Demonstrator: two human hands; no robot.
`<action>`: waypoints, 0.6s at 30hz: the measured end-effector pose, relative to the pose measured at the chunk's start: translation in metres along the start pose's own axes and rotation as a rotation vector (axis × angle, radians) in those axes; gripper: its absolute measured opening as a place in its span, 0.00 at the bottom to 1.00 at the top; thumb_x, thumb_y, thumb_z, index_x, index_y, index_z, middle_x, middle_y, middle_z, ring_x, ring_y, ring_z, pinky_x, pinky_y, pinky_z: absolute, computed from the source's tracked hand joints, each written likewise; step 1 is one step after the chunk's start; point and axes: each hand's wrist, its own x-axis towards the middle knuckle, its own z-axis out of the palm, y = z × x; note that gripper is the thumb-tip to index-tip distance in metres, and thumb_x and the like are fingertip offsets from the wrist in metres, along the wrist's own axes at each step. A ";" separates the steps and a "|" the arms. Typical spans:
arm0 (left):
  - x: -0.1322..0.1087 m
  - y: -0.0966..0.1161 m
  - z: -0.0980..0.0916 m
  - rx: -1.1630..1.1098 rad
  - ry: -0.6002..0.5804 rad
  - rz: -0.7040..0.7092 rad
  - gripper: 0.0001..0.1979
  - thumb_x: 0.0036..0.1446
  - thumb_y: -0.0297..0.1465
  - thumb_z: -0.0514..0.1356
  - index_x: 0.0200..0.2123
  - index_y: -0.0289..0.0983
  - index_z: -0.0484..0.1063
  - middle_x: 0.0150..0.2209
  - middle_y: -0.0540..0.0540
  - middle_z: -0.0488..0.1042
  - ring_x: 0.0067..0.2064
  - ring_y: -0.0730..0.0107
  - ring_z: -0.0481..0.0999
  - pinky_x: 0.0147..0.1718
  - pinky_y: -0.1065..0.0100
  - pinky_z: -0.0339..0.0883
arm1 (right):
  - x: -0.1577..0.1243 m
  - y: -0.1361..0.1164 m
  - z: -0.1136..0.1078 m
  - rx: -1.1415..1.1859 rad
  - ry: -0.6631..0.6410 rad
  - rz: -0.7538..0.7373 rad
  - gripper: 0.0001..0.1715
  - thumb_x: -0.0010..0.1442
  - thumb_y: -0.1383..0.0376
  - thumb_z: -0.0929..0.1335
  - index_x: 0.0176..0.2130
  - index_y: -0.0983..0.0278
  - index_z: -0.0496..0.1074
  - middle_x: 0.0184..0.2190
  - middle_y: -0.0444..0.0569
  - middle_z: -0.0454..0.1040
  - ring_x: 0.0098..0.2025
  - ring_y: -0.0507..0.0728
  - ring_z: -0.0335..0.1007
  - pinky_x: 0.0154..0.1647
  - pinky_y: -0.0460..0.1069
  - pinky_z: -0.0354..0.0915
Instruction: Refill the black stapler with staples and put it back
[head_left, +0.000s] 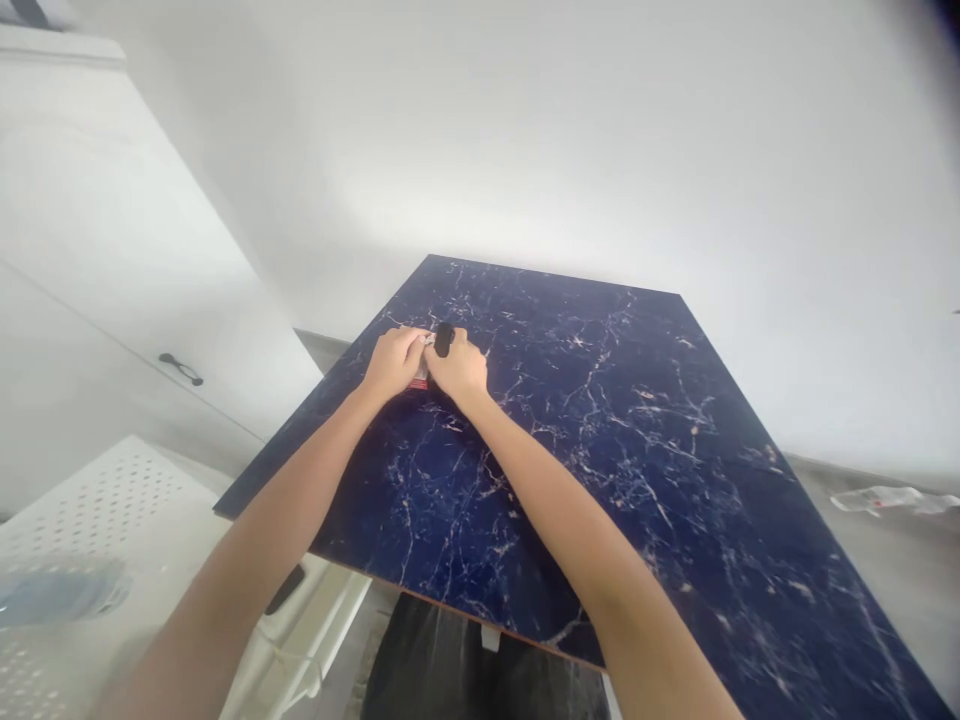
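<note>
My left hand point(393, 364) and my right hand point(460, 366) meet over the left part of a dark blue marble-patterned table point(555, 400). Between them is a small pale packet with red stripes at its near end point(418, 383), mostly covered by my fingers. The left fingers are closed over its left side. A rounded black object point(444, 339) sticks up between thumb and fingers of my right hand, which is closed around it. Its lower part is hidden, so I cannot make out its kind.
A white cabinet with a dark handle point(181, 369) stands at the left. Nearer, a white perforated surface point(112, 500) carries a blurred clear plastic bottle point(64, 590). A dark object point(285, 588) lies by the table's front left edge. Crumpled clear plastic point(892, 499) is beyond the right edge.
</note>
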 end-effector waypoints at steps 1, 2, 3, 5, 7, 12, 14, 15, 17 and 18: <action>0.001 -0.007 -0.004 -0.036 0.011 -0.047 0.21 0.72 0.38 0.48 0.52 0.40 0.79 0.52 0.43 0.82 0.55 0.55 0.78 0.60 0.55 0.68 | 0.003 -0.006 0.011 0.042 -0.011 0.002 0.30 0.67 0.45 0.65 0.56 0.64 0.68 0.49 0.65 0.80 0.51 0.74 0.78 0.55 0.67 0.70; 0.002 -0.015 -0.008 -0.079 0.011 -0.094 0.21 0.72 0.38 0.48 0.52 0.41 0.79 0.53 0.44 0.82 0.56 0.56 0.78 0.60 0.55 0.68 | 0.007 -0.010 0.020 0.081 -0.008 0.010 0.30 0.68 0.43 0.63 0.54 0.64 0.69 0.49 0.65 0.80 0.52 0.73 0.78 0.57 0.67 0.69; 0.003 -0.022 -0.012 -0.123 -0.009 -0.132 0.20 0.71 0.38 0.48 0.52 0.42 0.79 0.53 0.44 0.82 0.57 0.56 0.78 0.61 0.54 0.68 | 0.011 -0.010 0.024 0.119 0.011 0.017 0.31 0.69 0.42 0.61 0.53 0.63 0.70 0.50 0.65 0.79 0.53 0.73 0.77 0.58 0.67 0.68; 0.004 -0.035 -0.021 -0.177 -0.109 -0.149 0.19 0.69 0.40 0.53 0.54 0.44 0.79 0.59 0.44 0.79 0.63 0.54 0.74 0.66 0.51 0.65 | 0.021 -0.002 0.026 0.186 0.066 0.005 0.32 0.71 0.42 0.59 0.54 0.63 0.71 0.54 0.63 0.78 0.58 0.71 0.74 0.62 0.65 0.65; 0.004 -0.045 -0.028 -0.183 -0.235 -0.127 0.24 0.64 0.45 0.61 0.60 0.46 0.76 0.68 0.43 0.70 0.71 0.47 0.64 0.70 0.44 0.58 | 0.030 0.012 0.021 0.231 0.086 -0.050 0.29 0.74 0.46 0.57 0.56 0.61 0.71 0.58 0.59 0.76 0.62 0.67 0.71 0.65 0.61 0.63; 0.004 -0.060 -0.036 -0.152 -0.433 -0.132 0.44 0.52 0.58 0.70 0.68 0.51 0.68 0.76 0.38 0.54 0.76 0.33 0.52 0.67 0.36 0.60 | 0.039 0.033 0.011 0.314 -0.099 -0.181 0.34 0.76 0.46 0.52 0.49 0.60 0.77 0.51 0.53 0.80 0.57 0.63 0.74 0.62 0.56 0.65; 0.004 -0.063 -0.038 -0.125 -0.446 -0.144 0.46 0.50 0.60 0.70 0.69 0.50 0.68 0.75 0.36 0.55 0.76 0.33 0.51 0.68 0.36 0.59 | 0.041 0.034 0.012 0.304 -0.088 -0.147 0.35 0.76 0.45 0.52 0.44 0.60 0.78 0.48 0.54 0.81 0.54 0.64 0.75 0.61 0.57 0.66; 0.003 -0.063 -0.039 -0.111 -0.441 -0.146 0.47 0.49 0.60 0.70 0.69 0.49 0.68 0.75 0.36 0.56 0.76 0.33 0.51 0.69 0.36 0.57 | 0.042 0.034 0.013 0.293 -0.061 -0.129 0.34 0.75 0.45 0.53 0.43 0.60 0.78 0.48 0.54 0.81 0.55 0.64 0.75 0.61 0.57 0.66; 0.002 -0.062 -0.039 -0.088 -0.415 -0.137 0.45 0.50 0.61 0.69 0.67 0.47 0.70 0.74 0.35 0.58 0.75 0.34 0.54 0.70 0.36 0.55 | 0.047 0.036 0.015 0.280 -0.013 -0.098 0.29 0.75 0.49 0.55 0.42 0.60 0.78 0.47 0.54 0.81 0.56 0.63 0.73 0.61 0.56 0.66; 0.002 -0.060 -0.039 -0.083 -0.395 -0.125 0.44 0.51 0.62 0.68 0.65 0.46 0.72 0.73 0.35 0.59 0.75 0.34 0.56 0.70 0.36 0.55 | 0.050 0.038 0.016 0.278 -0.002 -0.087 0.26 0.74 0.52 0.56 0.43 0.59 0.78 0.47 0.53 0.81 0.56 0.62 0.74 0.61 0.55 0.66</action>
